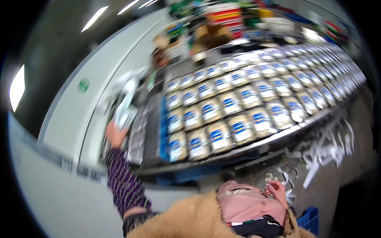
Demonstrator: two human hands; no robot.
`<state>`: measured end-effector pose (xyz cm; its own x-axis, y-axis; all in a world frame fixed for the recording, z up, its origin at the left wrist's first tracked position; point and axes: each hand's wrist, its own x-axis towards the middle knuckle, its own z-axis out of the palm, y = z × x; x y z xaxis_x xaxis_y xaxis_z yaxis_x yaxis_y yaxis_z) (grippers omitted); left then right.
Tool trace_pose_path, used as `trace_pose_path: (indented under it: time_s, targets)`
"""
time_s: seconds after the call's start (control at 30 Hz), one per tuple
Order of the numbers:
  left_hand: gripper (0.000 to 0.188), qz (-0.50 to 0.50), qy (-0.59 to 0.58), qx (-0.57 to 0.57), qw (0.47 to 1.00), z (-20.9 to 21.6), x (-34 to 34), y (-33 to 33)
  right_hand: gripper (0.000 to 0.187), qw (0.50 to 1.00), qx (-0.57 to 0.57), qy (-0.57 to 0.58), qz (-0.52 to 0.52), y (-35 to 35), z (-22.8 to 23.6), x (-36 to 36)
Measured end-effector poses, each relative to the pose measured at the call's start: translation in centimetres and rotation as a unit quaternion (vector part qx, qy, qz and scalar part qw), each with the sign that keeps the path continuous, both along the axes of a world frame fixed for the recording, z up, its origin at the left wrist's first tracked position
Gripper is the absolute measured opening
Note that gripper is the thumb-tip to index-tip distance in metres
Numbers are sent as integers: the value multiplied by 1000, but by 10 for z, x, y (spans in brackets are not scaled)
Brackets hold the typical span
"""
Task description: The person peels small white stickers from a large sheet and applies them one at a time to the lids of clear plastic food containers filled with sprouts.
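Observation:
At the left end of the long table, my left hand (116,134) reaches out to some pale, crumpled plastic wrapping (126,116). Motion blurs its fingers, so I cannot make out whether they grip the plastic or only touch it. My right hand (277,191) hangs close to my body at the lower right, fingers loosely bent and apart, with nothing seen in it. Rows of clear packs with blue and white labels (231,102) cover the table, their contents beige; the nearest ones lie to the right of my left hand.
A blue edge strip (163,129) borders the packs, beside a dark flat surface (152,133). White strips (317,158) lie tangled at the lower right, near a blue crate (308,220). Cardboard boxes (213,35) and stacked coloured crates (226,18) stand beyond; a pale wall (73,107) runs along the left.

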<state>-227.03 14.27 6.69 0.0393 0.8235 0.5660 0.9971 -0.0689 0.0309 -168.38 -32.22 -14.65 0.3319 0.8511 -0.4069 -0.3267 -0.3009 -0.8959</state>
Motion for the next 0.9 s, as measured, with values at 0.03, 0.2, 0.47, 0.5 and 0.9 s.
trace_pose_path:
  time_s: [0.03, 0.2, 0.47, 0.5, 0.9]
  targets:
    - [84, -13, 38, 65, 997, -7, -13, -5, 27, 1000, -1, -4, -22, -1, 6, -1]
    - [74, -29, 87, 172, 981, -40, 99, -30, 29, 992, 84, -94, -30, -13, 59, 34]
    - [54, -439, -124, -69, 887, -152, 451, -208, 34, 731, 641, -125, -197, -79, 315, 78]
    - [53, -463, -124, -108, 871, -165, 479, -238, 28, 731, 606, -112, -293, -87, 329, 61]
    - [39, -597, -107, -283, 743, -199, 672, -341, 14, 709, 669, 36, -218, -79, 367, 175]
